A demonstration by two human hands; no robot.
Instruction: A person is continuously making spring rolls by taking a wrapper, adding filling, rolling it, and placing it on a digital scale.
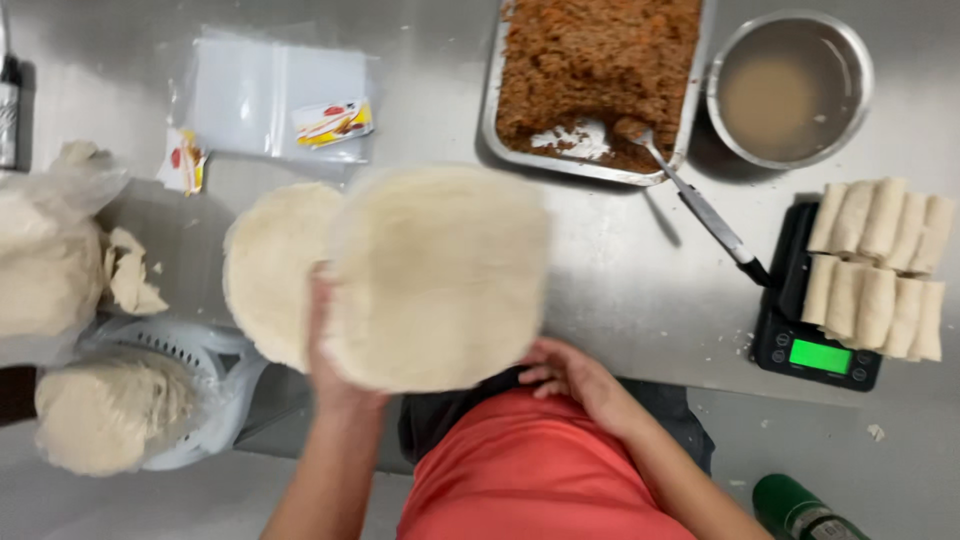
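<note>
Pale round wrapper (440,275), floury, motion-blurred, held flat by left hand (335,375)

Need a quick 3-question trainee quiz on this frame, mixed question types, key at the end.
1. True or false: the spoon rests with its bowl in the tray of filling.
2. What sits on the scale? A) finished rolls B) loose wrappers C) a bowl
3. Which hand lifts the blurred wrapper?

Key
1. True.
2. A: the finished rolls lie in two rows on it.
3. The left hand; the right hand rests at the table edge, below the wrapper, and whether it touches it is unclear.
</note>
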